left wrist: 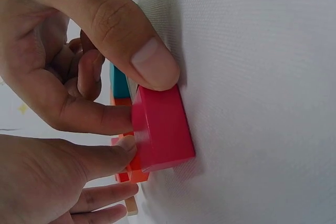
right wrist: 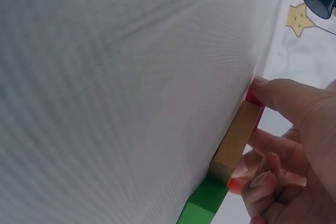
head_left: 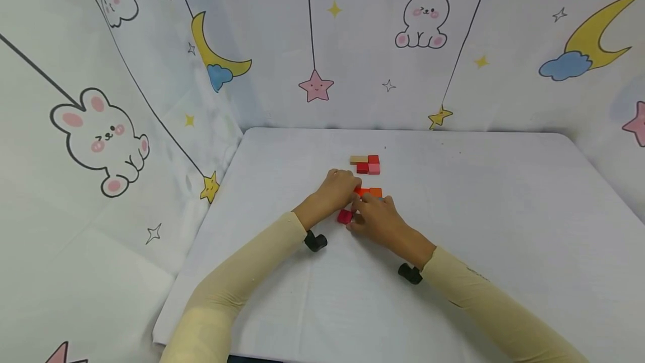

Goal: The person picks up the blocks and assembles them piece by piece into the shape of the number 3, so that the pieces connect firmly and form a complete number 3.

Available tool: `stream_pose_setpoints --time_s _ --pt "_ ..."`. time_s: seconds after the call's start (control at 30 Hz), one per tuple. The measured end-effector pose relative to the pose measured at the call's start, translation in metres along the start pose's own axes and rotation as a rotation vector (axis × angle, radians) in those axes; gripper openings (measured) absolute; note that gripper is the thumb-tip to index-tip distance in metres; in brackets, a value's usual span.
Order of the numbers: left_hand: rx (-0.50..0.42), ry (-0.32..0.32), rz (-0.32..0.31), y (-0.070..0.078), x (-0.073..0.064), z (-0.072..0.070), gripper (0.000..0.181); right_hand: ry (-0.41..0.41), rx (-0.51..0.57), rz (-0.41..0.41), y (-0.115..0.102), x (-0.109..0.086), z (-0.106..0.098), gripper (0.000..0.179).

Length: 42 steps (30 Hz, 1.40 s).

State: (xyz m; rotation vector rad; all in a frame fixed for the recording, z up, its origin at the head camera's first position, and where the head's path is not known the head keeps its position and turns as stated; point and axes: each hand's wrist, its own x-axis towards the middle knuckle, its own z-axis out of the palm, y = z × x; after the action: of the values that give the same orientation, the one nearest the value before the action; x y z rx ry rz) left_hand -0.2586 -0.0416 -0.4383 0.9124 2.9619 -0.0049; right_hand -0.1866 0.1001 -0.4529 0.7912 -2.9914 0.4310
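On the white tabletop, my right hand point(head_left: 380, 220) pinches a crimson-red block point(left wrist: 161, 129) between thumb and index finger. The thumb lies at its near edge and the index at its far side. My left hand point(head_left: 337, 188) reaches in from the left, its thumb point(left wrist: 113, 158) straight beside the block and its other fingers extended. Orange blocks point(head_left: 372, 192) stand just beyond, partly hidden by both hands. A wooden block point(right wrist: 235, 140) and a green block point(right wrist: 202, 203) line up with the red one in the right wrist view. A teal block point(left wrist: 119, 82) shows behind the right hand.
Farther back on the table lie a wooden block point(head_left: 359, 159), two red blocks point(head_left: 373, 159) and a pink block point(head_left: 374, 169). Black wrist cameras point(head_left: 316, 241) hang below both forearms. A white patterned cloth point(head_left: 277, 43) backs the table.
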Motion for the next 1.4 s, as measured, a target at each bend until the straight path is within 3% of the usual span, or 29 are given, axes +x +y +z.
stream_pose_setpoints --time_s 0.63,0.8,1.0,1.2,1.4 --pt "-0.019 -0.008 -0.022 0.001 0.0 0.0 0.021 0.003 0.009 -0.012 -0.001 -0.003 -0.002 0.03" --pt "-0.019 -0.009 -0.019 0.001 0.0 0.0 0.022 0.0 -0.002 0.004 -0.001 -0.003 -0.002 0.038" --pt "-0.027 0.004 -0.011 0.0 0.001 0.001 0.021 -0.071 0.028 0.064 0.001 0.0 -0.016 0.046" --pt "-0.034 0.0 -0.001 -0.001 0.003 0.002 0.024 -0.131 0.105 0.168 0.025 0.008 -0.049 0.043" --pt "-0.037 -0.012 -0.015 0.0 0.003 0.001 0.031 -0.059 0.149 0.236 0.065 0.025 -0.07 0.033"
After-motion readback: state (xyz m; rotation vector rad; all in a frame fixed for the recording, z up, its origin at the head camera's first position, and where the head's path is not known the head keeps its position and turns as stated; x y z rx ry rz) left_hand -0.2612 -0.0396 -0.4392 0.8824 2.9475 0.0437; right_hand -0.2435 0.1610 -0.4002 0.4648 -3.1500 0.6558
